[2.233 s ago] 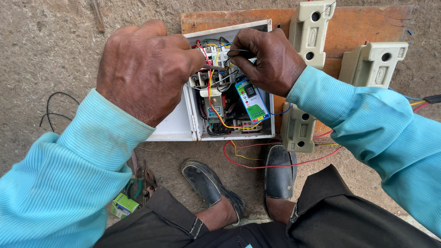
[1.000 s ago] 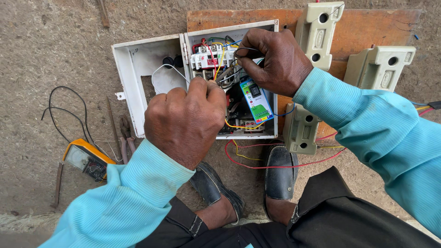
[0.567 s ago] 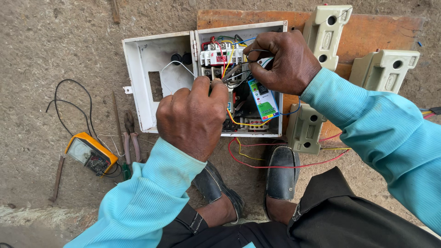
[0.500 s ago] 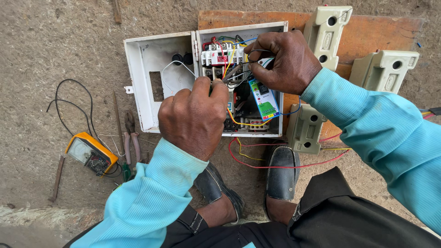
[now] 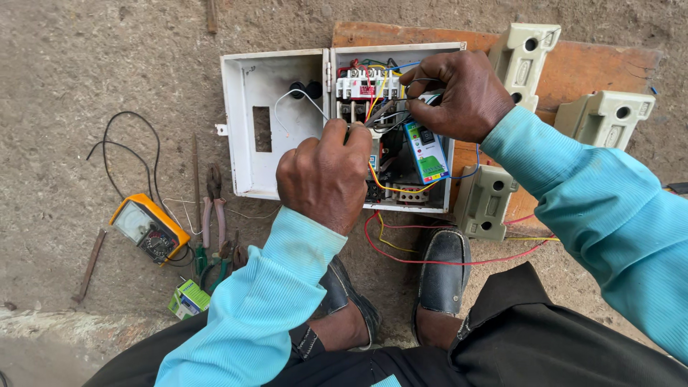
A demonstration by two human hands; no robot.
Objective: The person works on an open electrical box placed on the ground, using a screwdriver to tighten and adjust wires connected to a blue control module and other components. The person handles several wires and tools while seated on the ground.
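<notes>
Bare ground [image 5: 100, 64] left of open box [image 5: 272, 122]

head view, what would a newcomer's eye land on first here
The open white electrical box at top centre, crammed with coloured wires; the left hand and right hand both work inside it. A yellow multimeter lies on the ground at left, with pliers beside it.
</notes>
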